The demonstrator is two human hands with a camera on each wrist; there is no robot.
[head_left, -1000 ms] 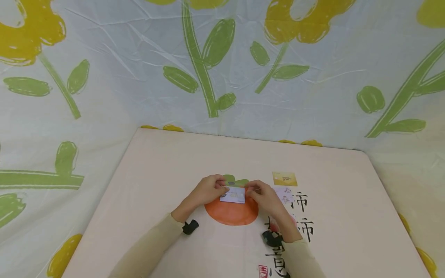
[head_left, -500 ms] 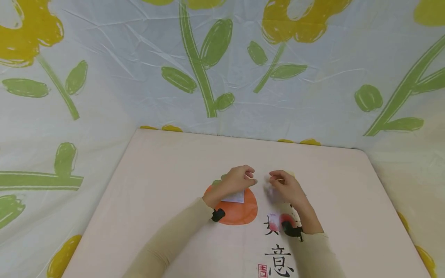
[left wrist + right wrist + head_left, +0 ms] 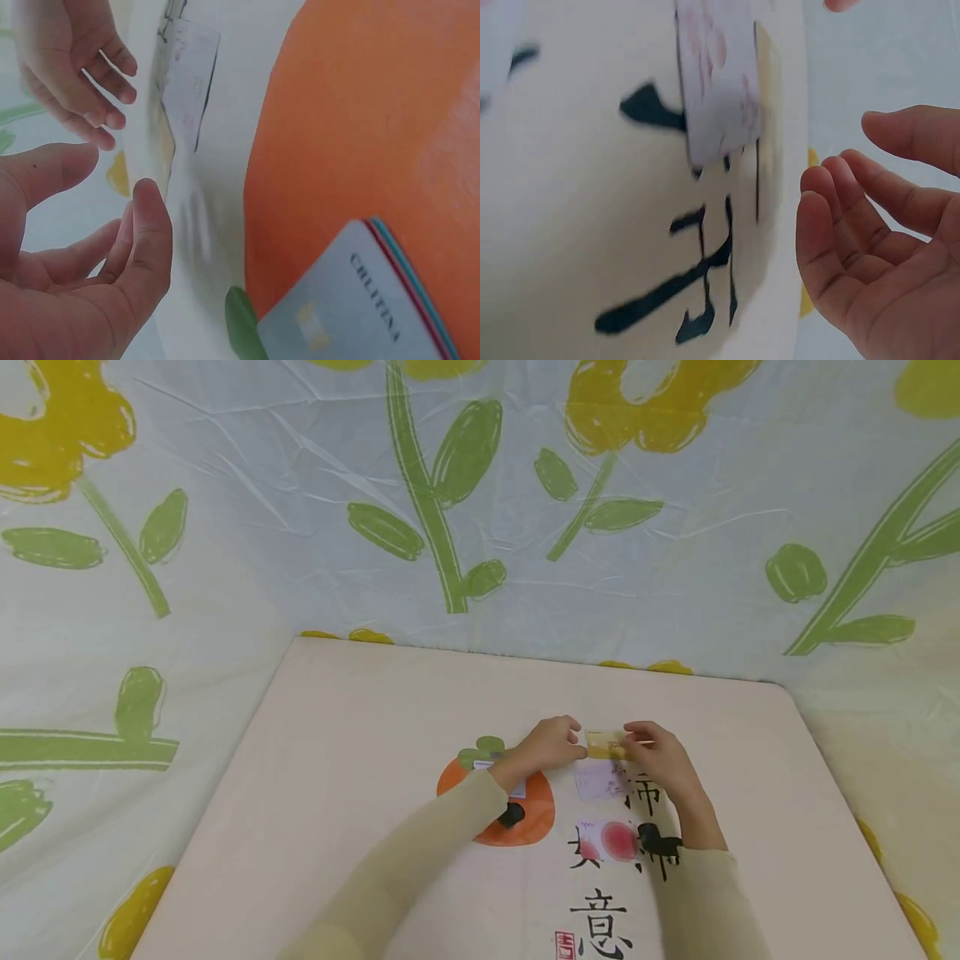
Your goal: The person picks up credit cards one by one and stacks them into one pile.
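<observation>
A gold card (image 3: 600, 745) lies on the table, with my left hand (image 3: 551, 743) at its left end and my right hand (image 3: 660, 758) over its right end. In the left wrist view, the fingers of my left hand (image 3: 90, 255) are loosely bent and hold nothing. The right wrist view shows my right hand (image 3: 885, 247) with relaxed, curved fingers and a gap below the thumb. Just nearer than the gold card is a pale purple flowered card (image 3: 597, 780). A stack of cards (image 3: 349, 300), the top one silver-white, lies behind my left forearm, partly hidden in the head view.
A pink card with red circles (image 3: 590, 835) lies closer to me. The pale table cover (image 3: 360, 718) bears a printed orange persimmon (image 3: 528, 827) and black brush characters (image 3: 597, 922). A flower-patterned cloth (image 3: 300, 527) rises behind the table.
Both hands have left the white card on the persimmon print and moved right to the gold card. That white card stays behind on the print.
</observation>
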